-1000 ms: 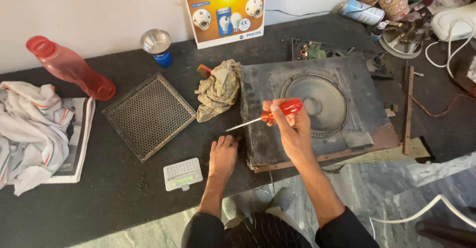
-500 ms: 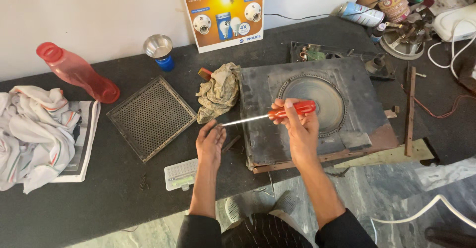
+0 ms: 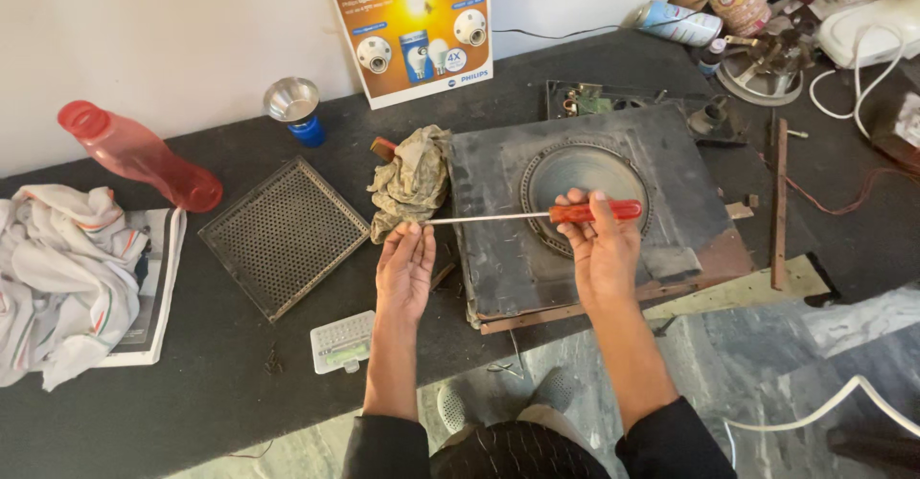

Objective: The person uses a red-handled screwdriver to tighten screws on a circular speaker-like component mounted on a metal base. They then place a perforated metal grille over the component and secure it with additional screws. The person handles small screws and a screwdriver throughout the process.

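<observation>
My right hand (image 3: 602,249) grips the red handle of a long screwdriver (image 3: 537,215), held level over a dark square speaker panel (image 3: 498,249) with a round cone (image 3: 585,168). The metal shaft points left, and its tip meets the fingertips of my left hand (image 3: 404,268). That hand is flat and open, palm up, beside the panel's left edge. A crumpled dirty rag (image 3: 410,180) lies just beyond the tip.
A perforated metal grille (image 3: 284,234) lies left of the hands, with a small white box (image 3: 342,342) near the table's front edge. Further left are a red bottle (image 3: 139,156) and white cloth (image 3: 57,278). A poster (image 3: 412,29) leans on the wall; tools and wires clutter the right.
The right hand has levelled the screwdriver and shifted it right over the cone. The left hand has risen from the table and its fingertips now meet the tip.
</observation>
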